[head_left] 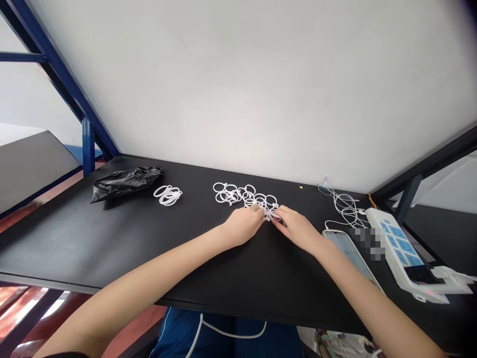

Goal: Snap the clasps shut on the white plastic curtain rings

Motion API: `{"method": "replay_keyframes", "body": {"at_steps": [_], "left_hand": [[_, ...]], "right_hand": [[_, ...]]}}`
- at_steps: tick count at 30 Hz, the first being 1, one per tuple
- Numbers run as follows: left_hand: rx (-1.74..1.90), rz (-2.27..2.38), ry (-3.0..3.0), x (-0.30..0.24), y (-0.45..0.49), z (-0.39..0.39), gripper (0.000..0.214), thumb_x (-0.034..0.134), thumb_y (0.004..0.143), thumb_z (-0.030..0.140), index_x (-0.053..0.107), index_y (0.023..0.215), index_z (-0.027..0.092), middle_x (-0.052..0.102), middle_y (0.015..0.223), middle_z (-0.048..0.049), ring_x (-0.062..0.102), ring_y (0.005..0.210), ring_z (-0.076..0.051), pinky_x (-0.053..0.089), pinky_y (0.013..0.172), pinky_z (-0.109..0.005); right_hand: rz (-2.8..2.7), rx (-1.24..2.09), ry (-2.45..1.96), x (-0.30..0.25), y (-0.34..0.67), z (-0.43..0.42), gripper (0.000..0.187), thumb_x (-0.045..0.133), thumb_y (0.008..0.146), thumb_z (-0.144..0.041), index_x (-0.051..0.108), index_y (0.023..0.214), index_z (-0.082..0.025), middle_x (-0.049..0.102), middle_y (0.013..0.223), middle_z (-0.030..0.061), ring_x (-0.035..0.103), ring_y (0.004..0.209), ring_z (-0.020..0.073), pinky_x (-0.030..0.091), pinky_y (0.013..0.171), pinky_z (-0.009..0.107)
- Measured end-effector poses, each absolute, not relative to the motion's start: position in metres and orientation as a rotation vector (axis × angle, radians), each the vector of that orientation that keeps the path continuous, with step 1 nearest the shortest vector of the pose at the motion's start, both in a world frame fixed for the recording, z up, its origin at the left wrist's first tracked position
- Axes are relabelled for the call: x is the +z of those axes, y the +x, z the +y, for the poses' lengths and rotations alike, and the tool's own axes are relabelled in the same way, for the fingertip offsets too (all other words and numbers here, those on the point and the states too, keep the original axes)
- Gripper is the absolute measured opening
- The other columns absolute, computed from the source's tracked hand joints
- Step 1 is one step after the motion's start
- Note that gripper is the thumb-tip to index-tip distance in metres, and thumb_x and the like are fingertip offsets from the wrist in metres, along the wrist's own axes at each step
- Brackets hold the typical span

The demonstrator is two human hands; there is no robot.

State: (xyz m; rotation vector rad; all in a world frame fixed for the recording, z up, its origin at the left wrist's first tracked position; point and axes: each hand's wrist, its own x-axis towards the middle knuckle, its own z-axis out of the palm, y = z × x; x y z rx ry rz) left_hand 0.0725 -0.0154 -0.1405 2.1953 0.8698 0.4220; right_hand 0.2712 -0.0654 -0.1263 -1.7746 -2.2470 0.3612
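A heap of white curtain rings (249,193), each with a small knob or eyelet, lies on the black table (219,271). At the heap's near right end, my left hand (244,224) is closed with its fingertips on a white ring. Just to its right, my right hand (297,227) pinches the edge of a ring between thumb and fingers. Exactly how many rings each hand holds is hidden behind the fingers. A smaller pile of the same white rings (169,195) sits apart on the left.
A crumpled black plastic bag (126,184) rests at the left rear. To the right lie a phone (348,253), tangled white cables (345,206) and a white power strip (395,248). A pale wall (238,89) rises behind the table, and blue metal bars (70,82) stand left.
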Motion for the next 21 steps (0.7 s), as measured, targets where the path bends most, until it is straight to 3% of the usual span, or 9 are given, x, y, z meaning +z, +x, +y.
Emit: {"method": "replay_keyframes", "body": {"at_steps": [3,5,8,11,14,18,21], "left_hand": [[0.437,0.788,1.841,-0.137,0.055,-0.009,0.023,0.046,0.096,0.037,0.054,0.094,0.016,0.069,0.097,-0.0098,0.07,0.081,-0.02,0.055,0.065,-0.029],[0.45,0.742,1.598,-0.137,0.043,-0.003,0.031,0.046,0.095,0.046,0.054,0.099,0.016,0.07,0.102,-0.0112,0.072,0.085,-0.019,0.053,0.058,-0.023],[0.508,0.711,1.3,-0.139,0.032,0.003,0.038,0.05,0.092,0.052,0.057,0.105,0.016,0.067,0.117,-0.014,0.07,0.096,-0.018,0.051,0.058,-0.019],[0.557,0.676,1.102,-0.141,0.028,0.002,0.042,0.059,0.087,0.054,0.063,0.105,0.017,0.066,0.119,-0.0124,0.068,0.094,-0.016,0.048,0.056,-0.016],[0.618,0.659,0.999,-0.145,0.025,0.0,0.039,0.071,0.079,0.05,0.068,0.1,0.018,0.068,0.107,-0.0076,0.065,0.082,-0.01,0.045,0.054,-0.015],[0.744,0.712,0.954,-0.151,0.019,0.007,0.036,0.079,0.071,0.046,0.069,0.083,0.014,0.061,0.078,0.0004,0.049,0.059,-0.002,0.04,0.05,-0.013],[0.788,0.725,0.94,-0.153,0.013,0.015,0.037,0.079,0.071,0.047,0.069,0.08,0.014,0.061,0.078,0.0009,0.048,0.06,-0.002,0.039,0.051,-0.013]], "right_hand": [[-2.188,0.43,-1.721,-0.117,0.271,-0.071,0.024,0.049,0.093,-0.032,0.046,0.072,-0.021,0.053,0.072,-0.0012,0.047,0.058,0.0126,0.037,0.054,0.027],[-2.116,0.466,-1.68,-0.111,0.266,-0.074,0.024,0.049,0.094,-0.036,0.048,0.075,-0.021,0.055,0.071,-0.0015,0.05,0.057,0.012,0.04,0.053,0.026],[-2.019,0.485,-1.58,-0.107,0.25,-0.075,0.019,0.049,0.095,-0.038,0.056,0.088,-0.021,0.062,0.082,0.0014,0.058,0.065,0.0136,0.047,0.056,0.026],[-1.979,0.454,-1.451,-0.115,0.229,-0.066,0.017,0.049,0.095,-0.036,0.058,0.092,-0.022,0.063,0.088,0.0039,0.062,0.076,0.017,0.053,0.066,0.029],[-1.994,0.402,-1.319,-0.132,0.209,-0.051,0.014,0.049,0.095,-0.03,0.06,0.09,-0.022,0.064,0.091,0.0061,0.062,0.083,0.0203,0.053,0.075,0.035],[-2.013,0.362,-1.174,-0.151,0.191,-0.033,0.014,0.05,0.094,-0.026,0.063,0.092,-0.023,0.065,0.093,0.0071,0.064,0.086,0.0223,0.054,0.079,0.039],[-1.982,0.355,-1.105,-0.158,0.186,-0.03,0.017,0.051,0.094,-0.024,0.065,0.103,-0.023,0.068,0.1,0.0071,0.066,0.092,0.0228,0.055,0.082,0.039]]}}
